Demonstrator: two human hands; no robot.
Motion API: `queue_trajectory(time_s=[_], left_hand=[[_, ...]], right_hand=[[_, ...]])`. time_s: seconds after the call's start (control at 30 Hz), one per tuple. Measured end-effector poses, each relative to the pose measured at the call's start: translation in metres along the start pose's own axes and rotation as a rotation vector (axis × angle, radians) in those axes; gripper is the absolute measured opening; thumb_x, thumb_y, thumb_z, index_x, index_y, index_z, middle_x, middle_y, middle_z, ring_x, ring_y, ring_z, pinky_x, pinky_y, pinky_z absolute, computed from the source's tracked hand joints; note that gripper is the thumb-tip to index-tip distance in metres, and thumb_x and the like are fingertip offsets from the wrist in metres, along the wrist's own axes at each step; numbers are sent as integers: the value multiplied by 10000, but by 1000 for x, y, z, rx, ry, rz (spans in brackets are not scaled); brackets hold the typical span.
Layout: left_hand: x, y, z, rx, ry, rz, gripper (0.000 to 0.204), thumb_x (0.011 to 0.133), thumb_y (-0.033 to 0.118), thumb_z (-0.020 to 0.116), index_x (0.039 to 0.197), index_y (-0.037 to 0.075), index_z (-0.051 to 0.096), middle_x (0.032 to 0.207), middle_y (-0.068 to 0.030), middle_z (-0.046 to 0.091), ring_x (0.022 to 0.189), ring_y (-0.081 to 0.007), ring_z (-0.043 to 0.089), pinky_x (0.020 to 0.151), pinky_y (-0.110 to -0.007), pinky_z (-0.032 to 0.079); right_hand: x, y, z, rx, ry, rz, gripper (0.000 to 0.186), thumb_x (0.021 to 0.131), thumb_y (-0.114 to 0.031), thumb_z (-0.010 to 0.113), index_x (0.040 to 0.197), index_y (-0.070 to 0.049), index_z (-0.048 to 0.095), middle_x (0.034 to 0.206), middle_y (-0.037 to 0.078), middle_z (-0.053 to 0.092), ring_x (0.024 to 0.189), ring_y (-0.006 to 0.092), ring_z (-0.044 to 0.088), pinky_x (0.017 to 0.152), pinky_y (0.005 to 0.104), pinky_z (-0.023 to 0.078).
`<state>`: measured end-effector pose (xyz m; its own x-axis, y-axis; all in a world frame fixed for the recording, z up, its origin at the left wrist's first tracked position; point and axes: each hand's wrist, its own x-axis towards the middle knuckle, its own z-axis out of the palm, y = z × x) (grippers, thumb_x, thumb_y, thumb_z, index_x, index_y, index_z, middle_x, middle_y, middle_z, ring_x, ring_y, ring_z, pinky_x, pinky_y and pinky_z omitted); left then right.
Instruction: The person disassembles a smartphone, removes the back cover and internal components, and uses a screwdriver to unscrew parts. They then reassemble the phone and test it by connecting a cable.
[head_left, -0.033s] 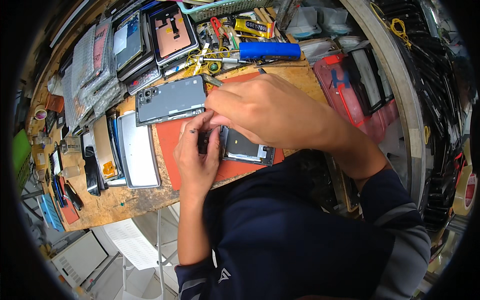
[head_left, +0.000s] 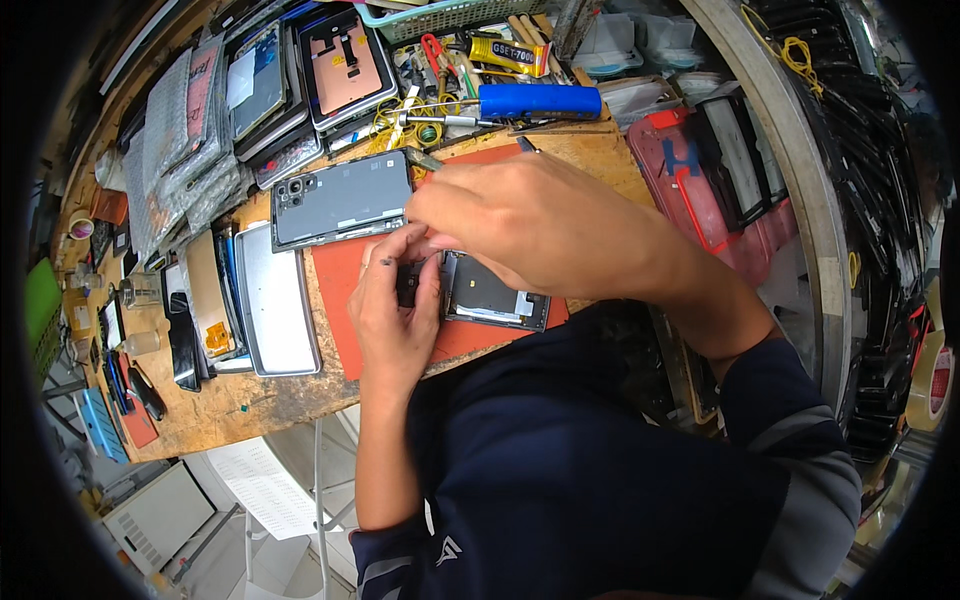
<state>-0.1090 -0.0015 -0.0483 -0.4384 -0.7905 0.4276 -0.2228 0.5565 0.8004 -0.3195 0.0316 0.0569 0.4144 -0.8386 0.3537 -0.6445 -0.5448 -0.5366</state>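
Observation:
An opened phone [head_left: 490, 292] lies on the orange-red work mat [head_left: 355, 345], its dark inner parts and battery area bare. Around its left end my left hand [head_left: 392, 305] is closed, thumb near the lower side and fingers at the upper side. My right hand [head_left: 500, 215] reaches over the phone's upper edge with its fingers pinched together. A slim greyish tool [head_left: 424, 160] sticks out above those fingers; its working end is hidden behind both hands. Just beyond them lies a grey phone back cover [head_left: 350, 200] with camera rings at its left.
Behind the mat lie a blue cylindrical handle [head_left: 540, 101], a yellow glue tube [head_left: 508, 54] and tangled yellow wire. Bubble-wrapped packs [head_left: 180, 150] and stacked tablet parts stand back left. A white-lined tray [head_left: 278, 310] sits left of the mat, a red case [head_left: 690, 190] at the right.
My right hand has shifted very slightly to the left. My left hand and the opened phone stay in place.

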Motion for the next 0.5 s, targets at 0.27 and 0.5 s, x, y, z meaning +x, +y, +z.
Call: queue_trajectory(time_s=[0.27,0.5], left_hand=[[0,3,-6,187,-229,-85,357,967,-59,654,1318,-40,597,1180,-191,695,1061,-315,716,928,-386,558],[6,11,-12,163,-13,-3,361,937,-60,650,1293,0,660,1063,-167,697,987,-331,665,904,-437,507]], right_hand=[[-6,11,11,70,-199,94,402,798,80,652,1191,-2,640,1068,173,686,934,368,720,727,447,582],[0,10,25,-309,-83,-13,350,861,-43,687,1208,-8,662,1011,173,695,810,332,721,712,449,571]])
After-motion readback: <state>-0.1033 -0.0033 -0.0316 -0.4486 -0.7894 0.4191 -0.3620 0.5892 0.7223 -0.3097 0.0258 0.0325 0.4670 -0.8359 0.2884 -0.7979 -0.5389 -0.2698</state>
